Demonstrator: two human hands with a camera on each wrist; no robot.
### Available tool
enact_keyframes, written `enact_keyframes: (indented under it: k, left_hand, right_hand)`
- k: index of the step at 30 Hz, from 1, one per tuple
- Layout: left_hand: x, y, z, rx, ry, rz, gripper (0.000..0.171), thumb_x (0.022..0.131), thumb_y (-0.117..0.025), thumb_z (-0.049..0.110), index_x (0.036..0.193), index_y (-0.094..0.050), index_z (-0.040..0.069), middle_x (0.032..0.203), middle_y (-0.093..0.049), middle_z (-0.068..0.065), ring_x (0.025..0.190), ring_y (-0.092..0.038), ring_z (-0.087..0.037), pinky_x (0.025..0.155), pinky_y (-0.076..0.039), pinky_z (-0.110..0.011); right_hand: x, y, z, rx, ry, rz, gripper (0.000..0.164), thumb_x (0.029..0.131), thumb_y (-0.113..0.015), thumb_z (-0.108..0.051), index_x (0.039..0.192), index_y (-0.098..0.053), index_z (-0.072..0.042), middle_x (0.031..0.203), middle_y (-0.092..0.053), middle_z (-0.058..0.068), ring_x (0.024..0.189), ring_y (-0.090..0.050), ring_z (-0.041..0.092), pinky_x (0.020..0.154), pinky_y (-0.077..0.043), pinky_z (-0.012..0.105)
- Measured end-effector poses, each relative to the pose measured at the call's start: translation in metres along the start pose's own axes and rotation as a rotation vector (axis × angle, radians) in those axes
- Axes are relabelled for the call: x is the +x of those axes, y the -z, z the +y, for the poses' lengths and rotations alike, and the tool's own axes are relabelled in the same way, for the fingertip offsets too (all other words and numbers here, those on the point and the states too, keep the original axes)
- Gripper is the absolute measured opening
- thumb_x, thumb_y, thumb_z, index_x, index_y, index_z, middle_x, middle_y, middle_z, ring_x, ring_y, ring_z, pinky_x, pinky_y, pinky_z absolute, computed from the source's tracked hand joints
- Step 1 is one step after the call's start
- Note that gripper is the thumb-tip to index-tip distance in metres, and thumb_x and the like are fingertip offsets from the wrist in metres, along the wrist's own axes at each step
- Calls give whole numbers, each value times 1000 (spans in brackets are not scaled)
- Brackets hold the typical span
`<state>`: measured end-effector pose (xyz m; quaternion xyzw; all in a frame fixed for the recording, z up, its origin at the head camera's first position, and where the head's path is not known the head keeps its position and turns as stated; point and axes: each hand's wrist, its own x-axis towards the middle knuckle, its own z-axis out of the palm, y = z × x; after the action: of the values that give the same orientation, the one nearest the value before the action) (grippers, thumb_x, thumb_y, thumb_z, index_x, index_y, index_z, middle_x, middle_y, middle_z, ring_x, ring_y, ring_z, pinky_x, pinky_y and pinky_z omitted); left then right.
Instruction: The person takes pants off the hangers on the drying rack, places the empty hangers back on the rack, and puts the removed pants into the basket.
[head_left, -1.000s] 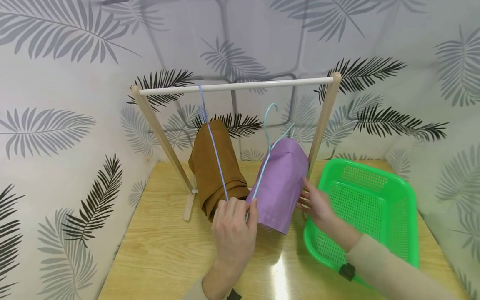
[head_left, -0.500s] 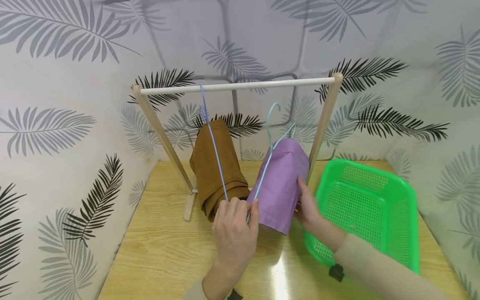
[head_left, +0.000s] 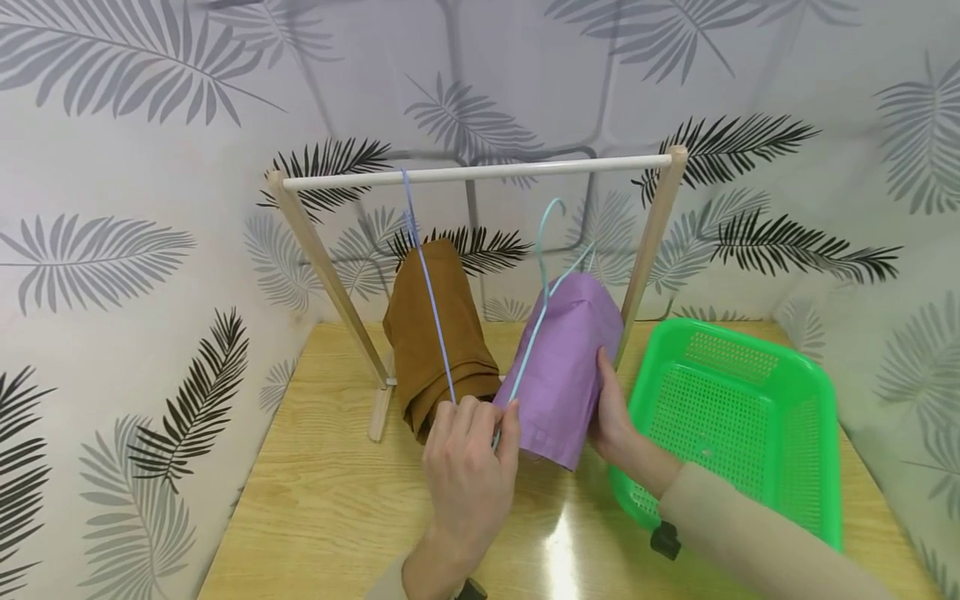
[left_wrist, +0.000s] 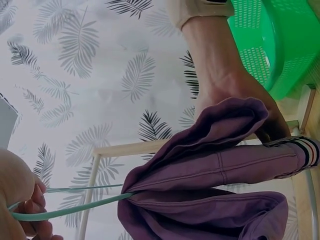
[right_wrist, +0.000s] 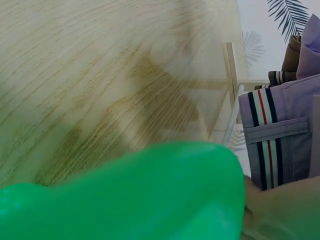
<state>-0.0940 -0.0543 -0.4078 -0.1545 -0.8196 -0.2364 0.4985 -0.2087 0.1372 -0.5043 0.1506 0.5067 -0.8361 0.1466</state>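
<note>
In the head view my left hand (head_left: 471, 458) grips the lower end of a light teal clothes hanger (head_left: 542, 250); its hook is free, below the rack's rod. Purple trousers (head_left: 562, 375) are folded over the hanger. The left wrist view shows the trousers (left_wrist: 220, 167) draped in folds and my right hand (left_wrist: 235, 90) behind them. Along their right side, my right hand (head_left: 613, 417) holds the cloth with the thumb in front; its other fingers are mostly hidden. A striped waistband with a belt loop (right_wrist: 277, 129) shows in the right wrist view.
A rack with a white rod (head_left: 480, 172) and wooden posts stands at the back of the wooden table (head_left: 315, 500). Brown trousers (head_left: 435, 325) hang there on a blue-violet hanger (head_left: 435, 308). A green perforated basket (head_left: 821, 417) stands at right, beneath my right forearm.
My right hand has moved left from beside the purple trousers onto their right side. The teal hanger's hook has risen slightly and shifted right. My left hand has stayed nearly still.
</note>
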Motion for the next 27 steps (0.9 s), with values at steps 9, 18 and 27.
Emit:
enact_keyframes:
  k: [9, 18, 27]
  left_hand:
    - [5, 5, 2, -26, 22, 19, 41, 108, -59, 22, 69, -55, 10, 62, -48, 1, 61, -39, -13, 54, -31, -19]
    - [3, 5, 1, -11, 26, 3, 43, 110, -56, 24, 69, -55, 9, 62, -47, 1, 61, -39, -12, 54, -31, -19]
    - [0, 3, -1, -8, 25, -1, 44, 111, -53, 26, 71, -56, 9, 63, -49, 1, 61, -40, -13, 54, -32, -19]
  right_hand:
    - [-2, -2, 0, 110, -56, -114, 71, 96, -34, -85, 142, -40, -31, 127, -59, -13, 116, -60, 9, 104, -50, 30]
    - [-5, -5, 0, 147, -36, -128, 64, 98, -37, -81, 136, -44, -30, 121, -64, -14, 112, -63, 7, 102, -52, 28]
    - [-5, -4, -3, 91, -52, -47, 64, 94, -45, -83, 136, -42, -34, 125, -59, -14, 115, -59, 8, 102, -48, 28]
